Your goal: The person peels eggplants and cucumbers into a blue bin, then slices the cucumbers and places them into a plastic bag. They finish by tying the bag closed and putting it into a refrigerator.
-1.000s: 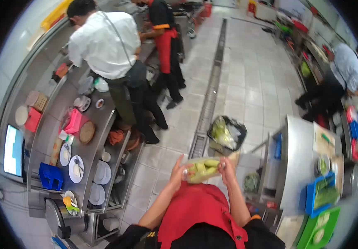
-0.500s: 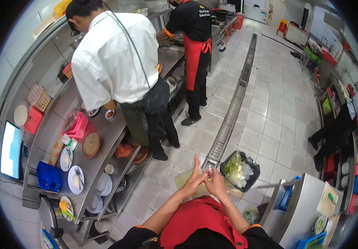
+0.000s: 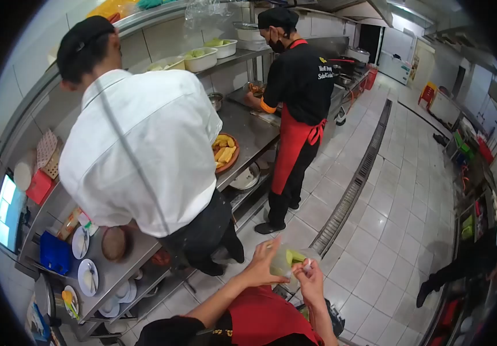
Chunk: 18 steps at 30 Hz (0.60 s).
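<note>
A clear plastic bag with something light green in it is between my two hands, in front of the red apron. My left hand is wrapped round the bag's left side, its fingers pointing up and slightly blurred. On the right, my right hand pinches the bag's edge between thumb and fingers. The bag's lower end is partly hidden by my hands.
A person in a white shirt stands close on the left at the steel counter. Beyond is a person in a black shirt. A floor drain runs ahead. Another person's dark-clothed leg shows at right.
The view has shifted left and nearer the two people. My hands have moved apart and up, the bag now held between them with green showing. The white-shirted person appears larger and closer.
</note>
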{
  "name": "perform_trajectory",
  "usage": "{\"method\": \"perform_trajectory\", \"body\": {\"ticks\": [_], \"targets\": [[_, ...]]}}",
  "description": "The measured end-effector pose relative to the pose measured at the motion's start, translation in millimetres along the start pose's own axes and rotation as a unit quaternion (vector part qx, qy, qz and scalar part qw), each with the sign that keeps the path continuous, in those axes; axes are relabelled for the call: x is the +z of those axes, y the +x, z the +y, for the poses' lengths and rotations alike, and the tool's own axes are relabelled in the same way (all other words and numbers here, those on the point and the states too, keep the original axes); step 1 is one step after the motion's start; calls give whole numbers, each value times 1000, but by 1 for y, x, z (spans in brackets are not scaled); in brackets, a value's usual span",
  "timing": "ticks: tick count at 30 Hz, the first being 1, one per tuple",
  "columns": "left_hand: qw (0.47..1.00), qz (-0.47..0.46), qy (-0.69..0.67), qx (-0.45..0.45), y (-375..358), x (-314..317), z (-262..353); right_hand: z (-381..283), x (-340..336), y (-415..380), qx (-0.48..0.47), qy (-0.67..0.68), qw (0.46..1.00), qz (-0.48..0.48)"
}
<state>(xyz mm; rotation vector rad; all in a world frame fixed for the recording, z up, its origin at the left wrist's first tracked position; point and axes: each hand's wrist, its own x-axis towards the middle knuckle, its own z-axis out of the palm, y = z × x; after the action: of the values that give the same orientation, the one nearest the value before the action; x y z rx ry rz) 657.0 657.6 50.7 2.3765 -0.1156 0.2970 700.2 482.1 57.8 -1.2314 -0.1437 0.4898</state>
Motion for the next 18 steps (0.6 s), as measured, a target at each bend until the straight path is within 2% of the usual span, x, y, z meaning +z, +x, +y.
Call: {"method": "perform_trajectory", "body": {"ticks": [2, 3, 5, 6, 9, 10, 11, 13, 14, 17, 18], "targets": [[985, 13, 86, 151, 38, 36, -54, -36, 2, 38, -11, 22, 1000, -3], [995, -4, -33, 97, 52, 62, -68, -47, -1, 56, -17, 33, 999, -3], [965, -39, -258, -5, 92, 96, -83, -52, -7, 97, -28, -31, 999, -18], [978, -35, -203, -17, 110, 102, -92, -56, -14, 114, -41, -50, 998, -10], [948, 47, -303, -84, 184, 60, -58, -87, -60, 159, -88, -78, 991, 65], [931, -10, -353, -92, 204, 65, -63, -96, -81, 168, -87, -89, 988, 88], [943, -92, -308, -89, 218, 72, -62, -97, -96, 172, -81, -96, 985, 115], [942, -256, -205, -71, 259, 89, -52, -85, -110, 185, -92, -139, 983, 75], [945, -110, -300, 68, 274, 98, -35, -86, -115, 204, -104, -162, 980, 51], [902, -180, -378, -105, 329, 105, -24, -96, -135, 238, -35, -85, 993, 71], [964, -209, -165, -11, 350, 100, -24, -87, -148, 253, -43, -95, 993, 56]]}}
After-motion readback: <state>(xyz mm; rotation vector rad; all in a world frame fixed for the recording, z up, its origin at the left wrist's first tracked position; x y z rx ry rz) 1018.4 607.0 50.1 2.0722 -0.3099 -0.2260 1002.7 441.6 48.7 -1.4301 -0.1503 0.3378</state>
